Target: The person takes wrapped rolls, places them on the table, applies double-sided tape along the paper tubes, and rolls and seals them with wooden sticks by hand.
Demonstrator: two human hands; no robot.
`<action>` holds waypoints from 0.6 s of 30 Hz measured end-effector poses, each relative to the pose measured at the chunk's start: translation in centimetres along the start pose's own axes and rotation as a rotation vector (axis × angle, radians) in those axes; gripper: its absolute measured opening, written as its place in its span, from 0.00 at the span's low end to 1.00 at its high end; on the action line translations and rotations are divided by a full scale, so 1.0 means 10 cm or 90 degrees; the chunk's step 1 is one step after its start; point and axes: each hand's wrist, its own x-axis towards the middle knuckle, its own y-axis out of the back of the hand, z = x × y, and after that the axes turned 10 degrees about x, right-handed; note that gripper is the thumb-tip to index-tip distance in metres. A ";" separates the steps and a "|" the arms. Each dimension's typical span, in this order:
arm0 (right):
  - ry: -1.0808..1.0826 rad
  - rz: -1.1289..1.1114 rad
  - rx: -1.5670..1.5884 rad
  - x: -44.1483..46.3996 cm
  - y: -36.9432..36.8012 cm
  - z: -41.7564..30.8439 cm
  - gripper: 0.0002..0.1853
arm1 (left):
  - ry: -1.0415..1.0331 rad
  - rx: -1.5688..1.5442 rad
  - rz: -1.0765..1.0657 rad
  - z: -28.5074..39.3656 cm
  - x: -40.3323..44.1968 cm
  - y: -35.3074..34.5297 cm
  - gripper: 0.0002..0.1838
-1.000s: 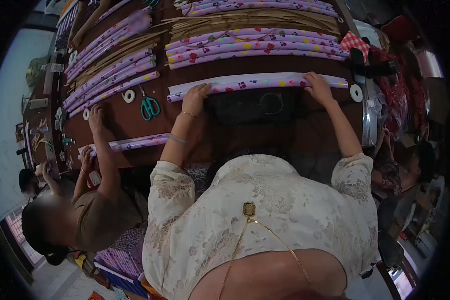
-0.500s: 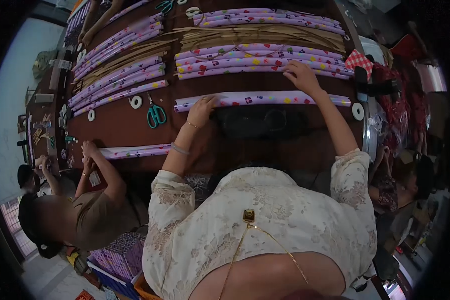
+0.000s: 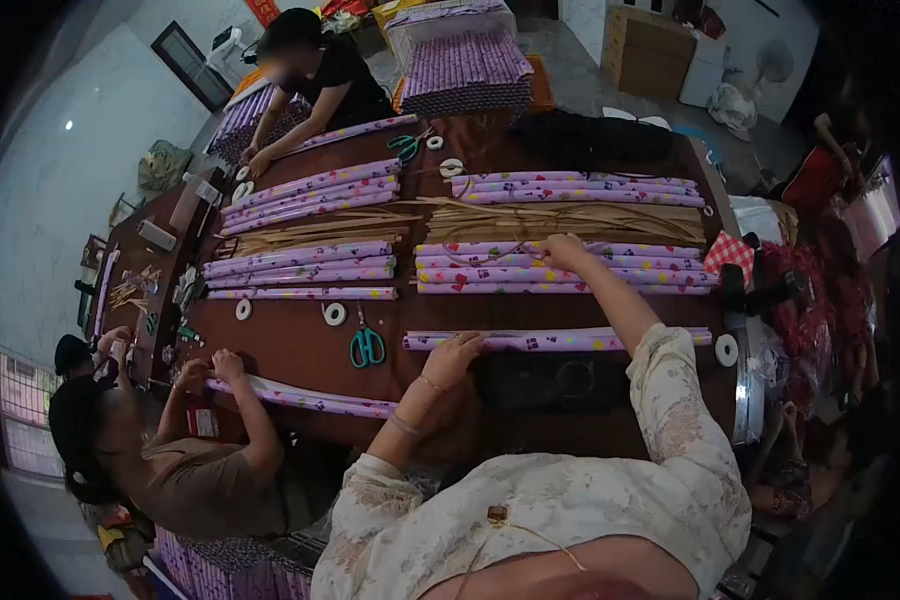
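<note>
My left hand is closed over the left part of a purple patterned roll lying across the table near me. Farther forward, my right hand reaches over a row of similar rolls, its fingers pinched on a thin brown strip that curves across them. Behind that row lies a bundle of flat brown strips. A black item, dim in outline, is just in front of the near roll. A white tape ring stands by that roll's right end.
Teal scissors and a tape ring lie left of my roll. A co-worker's hands hold another roll at the left. Another person leans over the far left side. A red checked cloth is at the right.
My right hand has left the near roll and moved forward to the strips over the row behind. My left hand stays on the roll. The view has tilted up, showing more of the room.
</note>
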 end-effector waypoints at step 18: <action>0.089 0.263 -0.170 -0.84 1.26 -0.41 0.12 | -0.126 -0.066 0.213 0.78 0.74 0.25 0.14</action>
